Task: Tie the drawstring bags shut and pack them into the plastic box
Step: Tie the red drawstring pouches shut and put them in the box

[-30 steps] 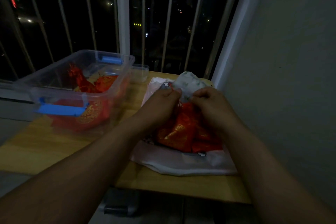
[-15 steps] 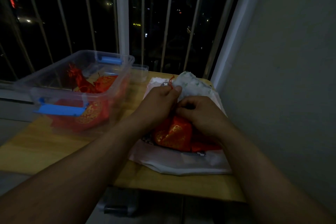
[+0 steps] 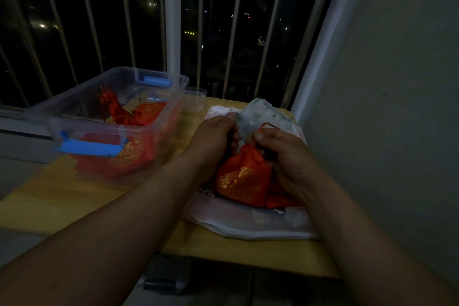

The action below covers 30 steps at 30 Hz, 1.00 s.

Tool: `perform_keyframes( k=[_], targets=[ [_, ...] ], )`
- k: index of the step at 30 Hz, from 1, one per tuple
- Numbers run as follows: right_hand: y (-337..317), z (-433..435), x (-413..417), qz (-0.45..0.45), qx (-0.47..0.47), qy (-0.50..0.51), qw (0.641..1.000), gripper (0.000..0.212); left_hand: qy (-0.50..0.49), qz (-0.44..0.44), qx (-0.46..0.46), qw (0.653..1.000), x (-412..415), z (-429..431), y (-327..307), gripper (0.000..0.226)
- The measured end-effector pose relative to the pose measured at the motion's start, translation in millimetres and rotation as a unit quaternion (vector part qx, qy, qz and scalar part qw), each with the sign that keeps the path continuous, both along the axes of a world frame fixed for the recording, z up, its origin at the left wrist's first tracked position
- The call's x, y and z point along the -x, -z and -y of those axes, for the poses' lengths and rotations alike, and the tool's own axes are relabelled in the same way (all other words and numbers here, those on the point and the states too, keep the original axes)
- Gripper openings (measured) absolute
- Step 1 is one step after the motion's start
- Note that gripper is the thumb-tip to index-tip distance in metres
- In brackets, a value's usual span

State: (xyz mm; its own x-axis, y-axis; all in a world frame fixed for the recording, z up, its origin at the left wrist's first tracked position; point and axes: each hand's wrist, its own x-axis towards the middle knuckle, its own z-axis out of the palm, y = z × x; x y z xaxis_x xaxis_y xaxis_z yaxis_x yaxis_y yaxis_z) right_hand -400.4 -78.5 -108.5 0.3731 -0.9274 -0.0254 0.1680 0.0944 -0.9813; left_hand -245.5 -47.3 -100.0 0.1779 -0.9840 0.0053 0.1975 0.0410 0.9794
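Your left hand (image 3: 216, 131) & right hand (image 3: 285, 156) meet over the red drawstring bag (image 3: 242, 181) w/ gold print, right-centre of the light wooden desk (image 3: 74, 201). The bag sits plump on a white plastic sheet (image 3: 248, 226), fat end toward you. Its gathered neck points up & away toward the window bars (image 3: 233, 32). Long axis runs near-to-far, tilted partly upright.

Left hand: fingers curled tight at the neck from the left side. Cord or cloth betw. them, can't tell. Right hand: thumb on top, fingers wrapped round the neck's right side, palm against the bag's shoulder. A loop of red cord (image 3: 267, 125) pokes up just above your right thumb.

Spare red bags (image 3: 280, 202) lie under your right wrist, touching the first one. Behind the hands a white pouch w/ green specks (image 3: 260, 112) lies on the same sheet.

The clear plastic box (image 3: 171, 107) w/ blue latches stands open-topped on the desk's left, apart from the sheet. Inside are packed red bags (image 3: 131, 117) w/ gold print, one w/ its tied neck sticking up at the far left. More red shows thru the front wall, low down. A small clear tub (image 3: 196, 99) sits just behind the box's right corner. Grey wall (image 3: 397, 107) on your right. Light is dim, fine detail murky.
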Motion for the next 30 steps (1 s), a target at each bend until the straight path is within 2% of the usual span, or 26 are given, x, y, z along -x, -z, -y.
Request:
perform_keyframes(
  k=[3,6,8,11,14,16,20,25,30],
  targets=[
    [-2,0,0,-0.018,-0.004,-0.007,1.000,0.027,-0.011,-0.025,0.028,0.999,-7,1,-6,0.030],
    [-4,3,-2,-0.064,-0.002,-0.019,0.998,0.010,-0.032,-0.010,0.057,0.998,-12,3,-10,0.029],
    [-5,3,-3,-0.066,-0.019,-0.032,0.997,0.016,-0.042,0.011,0.056,0.998,-13,3,-9,0.029],
    [-11,2,-3,-0.041,-0.046,-0.065,0.996,0.012,-0.040,0.000,0.040,0.998,-15,4,-6,0.028],
    [-16,3,1,0.006,-0.103,-0.082,0.991,0.009,-0.036,-0.053,0.012,0.998,-14,2,-7,0.027],
    [-17,4,4,0.029,-0.145,-0.098,0.984,0.006,-0.040,-0.059,0.007,0.997,-14,2,-8,0.026],
    [-19,2,6,-0.009,-0.165,-0.096,0.982,0.001,-0.037,0.000,0.054,0.998,-18,5,-11,0.029],
    [-19,-2,1,-0.066,-0.141,-0.107,0.982,0.010,-0.005,0.112,0.095,0.989,-8,1,-16,0.029],
    [-19,-4,0,-0.085,-0.069,-0.130,0.985,0.025,0.008,0.128,0.089,0.988,-4,1,-10,0.031]
  ],
)
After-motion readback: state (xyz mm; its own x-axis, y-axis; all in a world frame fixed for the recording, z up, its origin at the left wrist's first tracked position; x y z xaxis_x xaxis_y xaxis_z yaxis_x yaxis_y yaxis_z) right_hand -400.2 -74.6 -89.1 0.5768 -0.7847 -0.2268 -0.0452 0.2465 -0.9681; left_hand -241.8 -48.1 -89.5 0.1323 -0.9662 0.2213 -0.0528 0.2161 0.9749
